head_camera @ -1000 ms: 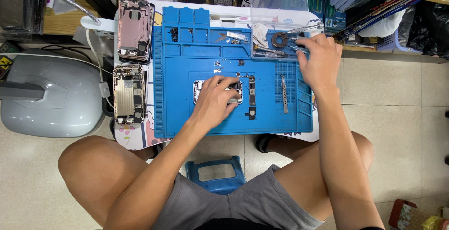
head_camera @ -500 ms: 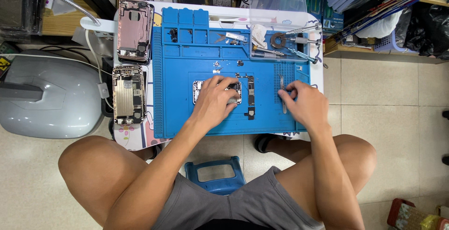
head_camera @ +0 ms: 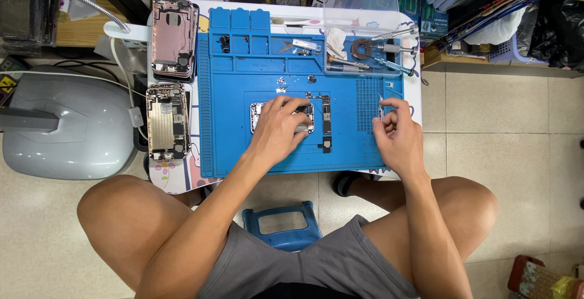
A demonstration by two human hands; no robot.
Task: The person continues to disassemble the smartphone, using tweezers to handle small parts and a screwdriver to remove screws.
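We pressed our left hand on the thin, fragile circuit board at the blue mat's middle, best held by edges, while our right hand's fingers pinched slim tweezers.

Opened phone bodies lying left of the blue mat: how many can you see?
2. A pink-framed opened phone body lies at the upper left; a silver-framed opened phone body sits just below it. More could be hidden under the left hand.
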